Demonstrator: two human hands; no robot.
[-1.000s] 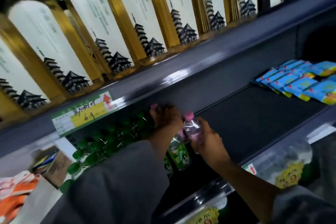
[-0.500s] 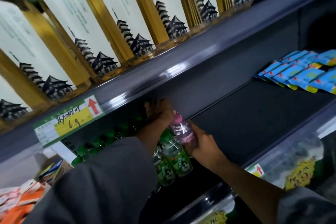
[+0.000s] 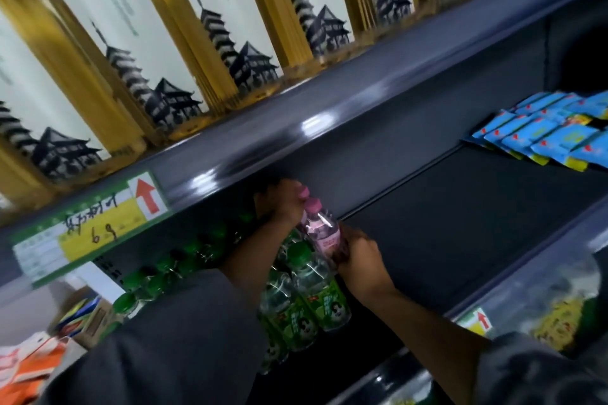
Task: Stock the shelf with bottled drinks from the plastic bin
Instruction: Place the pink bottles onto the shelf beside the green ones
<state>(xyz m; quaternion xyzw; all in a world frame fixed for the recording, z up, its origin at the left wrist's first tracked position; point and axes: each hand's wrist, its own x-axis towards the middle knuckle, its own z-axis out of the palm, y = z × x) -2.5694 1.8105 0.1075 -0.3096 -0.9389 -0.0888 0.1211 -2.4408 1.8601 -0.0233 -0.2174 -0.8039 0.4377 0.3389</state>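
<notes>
— What's hard to make out here?

— The left hand. It reaches far back under the upper shelf lip, its fingers curled over a pink cap, so it seems to hold a second bottle, but that bottle's body is hidden behind the hand. The whole view is blurred, and both sleeves are cut off at the bottom edge.

— And the right hand?

— The right hand grips the pink-capped bottle low on its body, fingers wrapped round it. The bottle leans slightly left, over the dark shelf, just behind and to the right of the green-capped bottles.

— What surrounds them?

— Green bottles stand in rows to the left, partly covered by the left sleeve. A price tag with a red arrow sits on the shelf lip; its handwriting is not fully legible. Blue packets lie well apart at the right end of the same shelf. Tall gold-and-white boxes stand above. Orange packaging shows at the lower left corner, cut off.
</notes>
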